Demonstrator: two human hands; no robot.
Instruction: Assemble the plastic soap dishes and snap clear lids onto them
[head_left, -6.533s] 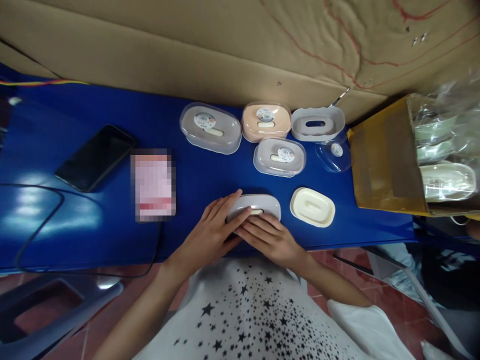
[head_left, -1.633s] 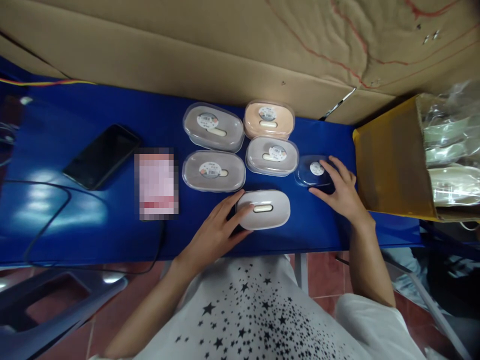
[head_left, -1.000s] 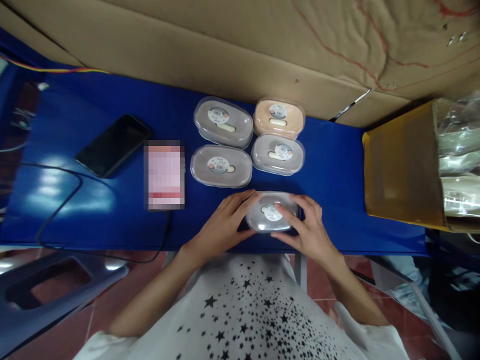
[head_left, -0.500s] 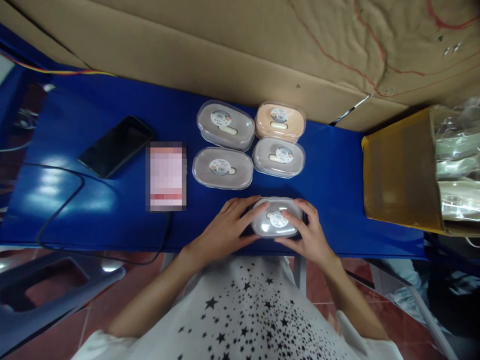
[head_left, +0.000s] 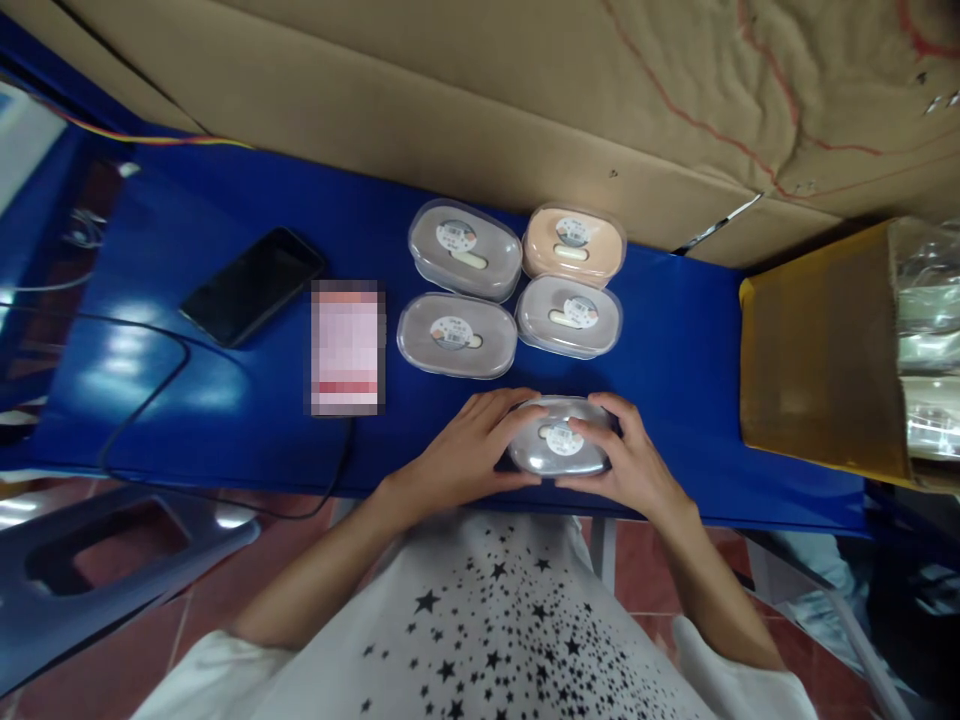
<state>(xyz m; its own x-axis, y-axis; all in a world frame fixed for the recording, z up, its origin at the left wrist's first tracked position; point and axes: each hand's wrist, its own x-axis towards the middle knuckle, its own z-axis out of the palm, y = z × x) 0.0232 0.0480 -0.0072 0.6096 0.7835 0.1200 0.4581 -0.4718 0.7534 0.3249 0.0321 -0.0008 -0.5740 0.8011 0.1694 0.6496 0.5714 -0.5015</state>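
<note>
A grey oval container with a clear lid and a round label (head_left: 561, 460) lies flat near the table's front edge. My left hand (head_left: 484, 445) grips its left end, fingers at the back rim and thumb over the lid. Around its right end my right hand (head_left: 626, 455) is wrapped, one finger lying on the lid by the label. Behind them sit a grey container at the back left (head_left: 491, 235), a grey one at the front left (head_left: 427, 340), a peach one (head_left: 607, 245) and another grey one (head_left: 536, 325).
A black phone (head_left: 251, 285) and a blurred pink-and-white item (head_left: 345, 345) lie on the blue table (head_left: 675, 370) at left, with a black cable near the front edge. At right stands a cardboard box (head_left: 817, 360) holding plastic-wrapped items. Cardboard (head_left: 450, 100) lines the back.
The whole view has shifted slightly, so the table items appear further right. Both hands keep hold of the same container, with little change in their grip.
</note>
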